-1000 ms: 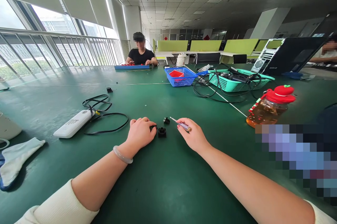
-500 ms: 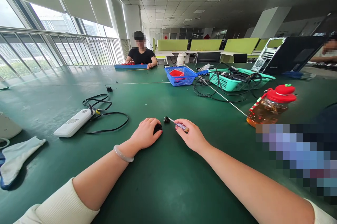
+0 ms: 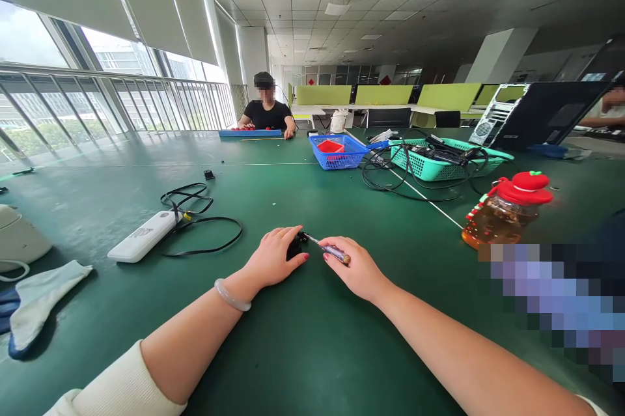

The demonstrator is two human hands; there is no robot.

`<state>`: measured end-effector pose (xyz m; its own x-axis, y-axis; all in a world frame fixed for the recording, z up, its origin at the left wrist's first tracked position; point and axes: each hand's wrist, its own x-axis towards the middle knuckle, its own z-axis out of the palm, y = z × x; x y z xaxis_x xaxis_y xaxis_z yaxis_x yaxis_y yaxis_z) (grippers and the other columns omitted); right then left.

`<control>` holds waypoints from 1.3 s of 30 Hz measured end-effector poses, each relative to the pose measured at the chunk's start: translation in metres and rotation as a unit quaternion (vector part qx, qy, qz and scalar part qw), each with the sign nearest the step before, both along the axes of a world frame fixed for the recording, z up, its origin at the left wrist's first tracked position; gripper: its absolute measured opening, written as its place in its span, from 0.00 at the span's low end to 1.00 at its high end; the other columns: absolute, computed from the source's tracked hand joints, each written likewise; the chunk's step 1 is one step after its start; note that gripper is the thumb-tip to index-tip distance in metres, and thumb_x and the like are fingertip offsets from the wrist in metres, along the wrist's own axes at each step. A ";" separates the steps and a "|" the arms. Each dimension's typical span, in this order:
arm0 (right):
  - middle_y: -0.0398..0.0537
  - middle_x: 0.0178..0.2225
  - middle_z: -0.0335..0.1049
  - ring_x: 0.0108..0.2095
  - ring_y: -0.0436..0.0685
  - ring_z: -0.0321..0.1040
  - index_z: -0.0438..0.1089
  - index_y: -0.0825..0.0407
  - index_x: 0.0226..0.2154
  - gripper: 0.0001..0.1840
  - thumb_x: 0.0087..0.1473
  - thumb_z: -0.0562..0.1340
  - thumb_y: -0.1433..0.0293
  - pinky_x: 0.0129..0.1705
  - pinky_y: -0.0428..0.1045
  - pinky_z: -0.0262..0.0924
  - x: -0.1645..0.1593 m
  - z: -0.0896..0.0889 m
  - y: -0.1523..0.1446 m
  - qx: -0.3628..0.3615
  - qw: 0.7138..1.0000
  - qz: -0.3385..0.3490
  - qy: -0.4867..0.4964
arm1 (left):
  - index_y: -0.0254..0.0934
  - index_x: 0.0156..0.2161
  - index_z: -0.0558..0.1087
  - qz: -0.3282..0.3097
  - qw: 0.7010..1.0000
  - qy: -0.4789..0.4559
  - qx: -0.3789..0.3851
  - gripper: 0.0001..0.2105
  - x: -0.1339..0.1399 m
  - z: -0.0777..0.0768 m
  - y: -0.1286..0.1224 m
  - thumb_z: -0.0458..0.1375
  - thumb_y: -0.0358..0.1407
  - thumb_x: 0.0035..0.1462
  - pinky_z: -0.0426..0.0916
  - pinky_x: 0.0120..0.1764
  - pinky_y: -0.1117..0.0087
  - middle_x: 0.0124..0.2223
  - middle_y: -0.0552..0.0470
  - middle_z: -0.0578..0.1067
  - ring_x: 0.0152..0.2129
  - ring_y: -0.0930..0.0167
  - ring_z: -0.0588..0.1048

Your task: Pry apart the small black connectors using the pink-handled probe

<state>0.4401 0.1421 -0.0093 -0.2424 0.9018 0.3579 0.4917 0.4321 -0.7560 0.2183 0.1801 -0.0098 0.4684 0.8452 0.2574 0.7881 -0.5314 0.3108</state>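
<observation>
My left hand point(image 3: 274, 256) is curled around a small black piece point(image 3: 294, 248), which looks like part of a power plug; the fingers cover much of it. My right hand point(image 3: 355, 267) grips a screwdriver point(image 3: 336, 253) by its see-through purplish handle. The thin metal shaft points left, and its tip meets the small dark part beside my left fingertips. Whether the tip sits in a screw is too small to tell. Both hands rest low over the green tabletop point(image 3: 303, 344), with a short gap between them.
A white power strip point(image 3: 145, 237) with black cable lies left, near a glove point(image 3: 46, 305). Right stands a red-lidded bottle point(image 3: 508, 211). Farther back are a blue basket point(image 3: 336, 160), a green basket point(image 3: 430, 170) with cables, and a black computer case point(image 3: 547, 113). Another person point(image 3: 266, 110) sits opposite.
The gap between my left hand and the screwdriver tip has narrowed; the small dark pronged piece now sits against my left fingers. The view has tilted slightly upward.
</observation>
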 end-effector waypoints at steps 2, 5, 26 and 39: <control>0.47 0.43 0.73 0.46 0.59 0.67 0.72 0.46 0.43 0.12 0.57 0.57 0.65 0.50 0.56 0.61 0.000 0.000 -0.001 0.002 1.000 0.008 -0.003 | 0.42 0.63 0.59 -0.011 1.000 -0.001 0.000 0.29 0.000 0.000 0.000 0.53 0.50 0.59 0.57 0.60 0.53 0.61 0.47 0.68 0.59 0.58 0.63; 0.47 0.42 0.73 0.45 0.59 0.67 0.72 0.46 0.43 0.12 0.57 0.58 0.65 0.50 0.56 0.61 0.000 0.001 -0.001 0.003 1.000 0.011 -0.005 | 0.43 0.62 0.61 -0.026 1.000 -0.002 -0.006 0.27 0.000 0.002 -0.001 0.53 0.49 0.60 0.58 0.60 0.53 0.60 0.48 0.69 0.58 0.59 0.65; 0.47 0.35 0.73 0.37 0.56 0.70 0.74 0.48 0.37 0.11 0.57 0.58 0.63 0.41 0.51 0.64 0.003 0.007 -0.006 0.029 0.997 0.018 0.073 | 0.44 0.58 0.66 -0.049 0.998 0.006 -0.025 0.22 0.001 0.007 -0.002 0.52 0.47 0.61 0.58 0.60 0.53 0.55 0.48 0.73 0.55 0.60 0.67; 0.41 0.19 0.57 0.22 0.51 0.56 0.62 0.50 0.22 0.21 0.62 0.50 0.58 0.26 0.47 0.53 0.008 0.008 -0.004 0.095 0.980 -0.086 0.150 | 0.44 0.51 0.72 -0.064 0.998 0.003 -0.017 0.17 0.001 0.010 0.000 0.52 0.47 0.61 0.64 0.55 0.56 0.51 0.51 0.76 0.50 0.61 0.69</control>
<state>0.4481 0.1378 -0.0013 0.0488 0.8305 0.5548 0.3367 0.5093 -0.7920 0.2190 0.1797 0.0001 0.5748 0.7866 0.2257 0.7164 -0.6170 0.3258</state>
